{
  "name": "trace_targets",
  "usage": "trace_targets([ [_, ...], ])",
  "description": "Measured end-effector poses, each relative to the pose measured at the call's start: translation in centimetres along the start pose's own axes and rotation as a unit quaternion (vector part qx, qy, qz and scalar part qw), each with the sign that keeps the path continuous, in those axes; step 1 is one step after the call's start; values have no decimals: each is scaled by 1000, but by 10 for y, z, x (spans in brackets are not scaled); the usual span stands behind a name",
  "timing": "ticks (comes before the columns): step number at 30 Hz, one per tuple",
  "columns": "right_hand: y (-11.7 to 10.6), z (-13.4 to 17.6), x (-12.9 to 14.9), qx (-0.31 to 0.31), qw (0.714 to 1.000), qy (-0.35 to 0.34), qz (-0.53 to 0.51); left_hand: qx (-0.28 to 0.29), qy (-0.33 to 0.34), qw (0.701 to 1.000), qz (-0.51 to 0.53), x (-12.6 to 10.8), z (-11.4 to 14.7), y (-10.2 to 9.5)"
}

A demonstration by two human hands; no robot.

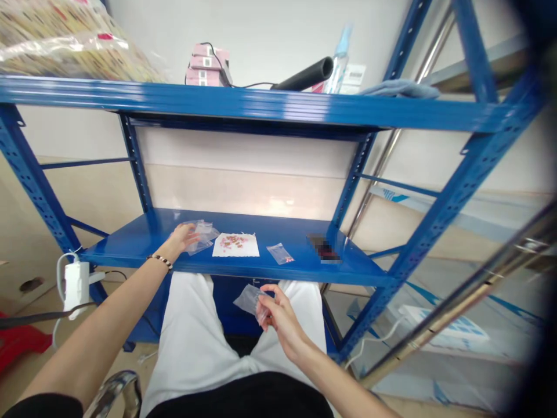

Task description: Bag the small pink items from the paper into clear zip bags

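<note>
Right hand (278, 316) pinching clear bag (247, 298)
Left hand (184, 237) touching bags (208, 231) (grip unclear); pouch (278, 252) already holding pieces (289, 259), paper (220, 251) bearing loose ones (235, 240)

- Lower shelf (148, 232), L to R: bag pile (208, 233), paper (219, 252) w/ sm. pcs. (234, 239) on it, sm. bag (278, 253), blurred item (324, 249).
- L hand (184, 237) on bag pile.
- R hand (278, 310) + held bag (246, 298) in front of shelf edge, over lap (187, 325).
- Upper shelf (217, 100), L to R: wrapped bundle (73, 49), boxes (202, 75), tube (300, 76), bottle (340, 61), cloth (400, 88).
- Pwr strip (76, 284) by lower shelf's L end.
</note>
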State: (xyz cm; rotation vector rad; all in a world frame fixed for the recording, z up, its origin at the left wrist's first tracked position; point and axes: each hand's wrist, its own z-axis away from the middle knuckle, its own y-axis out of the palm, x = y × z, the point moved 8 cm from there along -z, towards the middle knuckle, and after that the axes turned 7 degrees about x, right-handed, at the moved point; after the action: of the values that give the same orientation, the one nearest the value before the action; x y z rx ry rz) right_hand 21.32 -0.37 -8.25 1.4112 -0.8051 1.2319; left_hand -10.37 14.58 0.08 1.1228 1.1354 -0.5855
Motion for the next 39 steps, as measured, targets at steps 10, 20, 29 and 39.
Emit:
trace_targets([
  [10,19,0,0,102,995,6,-9,451,251,748,-419,59,201,57],
  [20,14,1,-16,109,993,-2,39,489,346,594,-537,114,246,61],
  [29,12,-4,-1,82,982,-66,155,467,307,665,-496,115,212,50],
  [39,42,25,37,98,811,-326,475,453,218,745,-438,109,200,50],
])
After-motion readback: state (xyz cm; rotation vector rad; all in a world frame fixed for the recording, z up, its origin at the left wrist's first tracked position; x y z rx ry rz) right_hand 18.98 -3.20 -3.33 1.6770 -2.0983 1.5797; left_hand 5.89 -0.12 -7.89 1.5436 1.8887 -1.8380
